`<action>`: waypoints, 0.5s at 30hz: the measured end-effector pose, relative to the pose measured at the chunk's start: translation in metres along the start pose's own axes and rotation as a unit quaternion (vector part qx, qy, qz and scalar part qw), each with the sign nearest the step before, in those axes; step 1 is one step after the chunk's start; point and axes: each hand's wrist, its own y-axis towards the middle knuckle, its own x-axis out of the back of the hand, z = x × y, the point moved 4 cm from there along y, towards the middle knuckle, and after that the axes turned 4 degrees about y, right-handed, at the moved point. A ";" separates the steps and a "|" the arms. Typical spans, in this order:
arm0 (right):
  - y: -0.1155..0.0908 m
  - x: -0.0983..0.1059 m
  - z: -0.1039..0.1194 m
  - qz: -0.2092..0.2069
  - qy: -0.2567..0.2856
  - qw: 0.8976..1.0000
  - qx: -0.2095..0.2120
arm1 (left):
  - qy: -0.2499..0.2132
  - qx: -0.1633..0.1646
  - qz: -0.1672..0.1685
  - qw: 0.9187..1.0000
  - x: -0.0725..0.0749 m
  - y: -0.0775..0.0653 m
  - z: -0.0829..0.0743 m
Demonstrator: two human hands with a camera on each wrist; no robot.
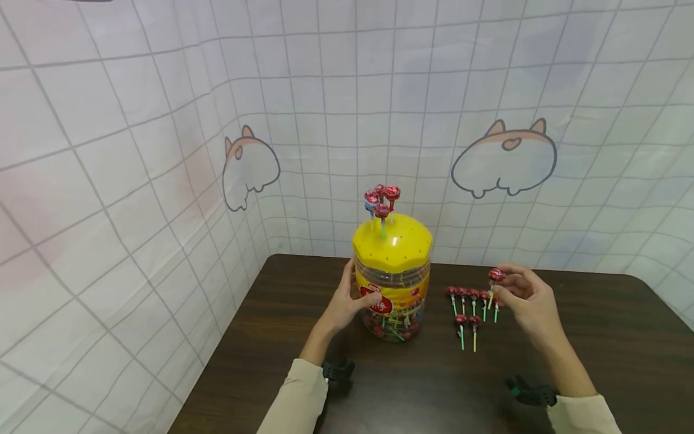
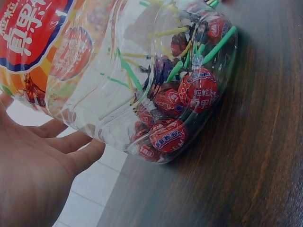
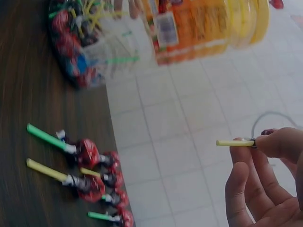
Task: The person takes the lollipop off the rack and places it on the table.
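Note:
A clear plastic jar (image 1: 394, 283) with a yellow lid (image 1: 401, 241) stands upright on the table. My left hand (image 1: 347, 304) holds its left side, thumb across the label, fingers reaching round behind. Several lollipops (image 1: 382, 210) stick up from small holes in the lid, wrapped heads on top. More wrapped lollipops (image 2: 199, 90) lie inside the jar's bottom. To the right, my right hand (image 1: 534, 307) pinches a red-wrapped lollipop (image 1: 496, 275) above the table, head up. Its yellow stick (image 3: 232, 143) shows in the right wrist view, while the fingers mostly hide the head.
Right of the jar, several lollipops (image 1: 473, 294) lie in a row on the dark wooden table (image 1: 423, 392), with two more (image 1: 474, 321) nearer me. A white cloth (image 1: 401, 138) with grid lines hangs behind the table. Black bands (image 1: 338, 369) are on both wrists.

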 end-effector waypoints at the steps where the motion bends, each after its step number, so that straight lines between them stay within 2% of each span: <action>1: 0.000 0.003 -0.002 -0.001 -0.002 1.000 -0.003 | -0.001 0.000 0.001 1.000 0.000 0.000 0.000; 8: 0.002 0.017 -0.017 0.006 -0.051 0.999 -0.018 | 0.000 -0.001 -0.004 1.000 0.000 -0.001 0.000; 15: 0.000 0.024 -0.033 0.035 -0.098 0.994 -0.041 | -0.004 -0.003 0.000 1.000 -0.001 0.000 -0.001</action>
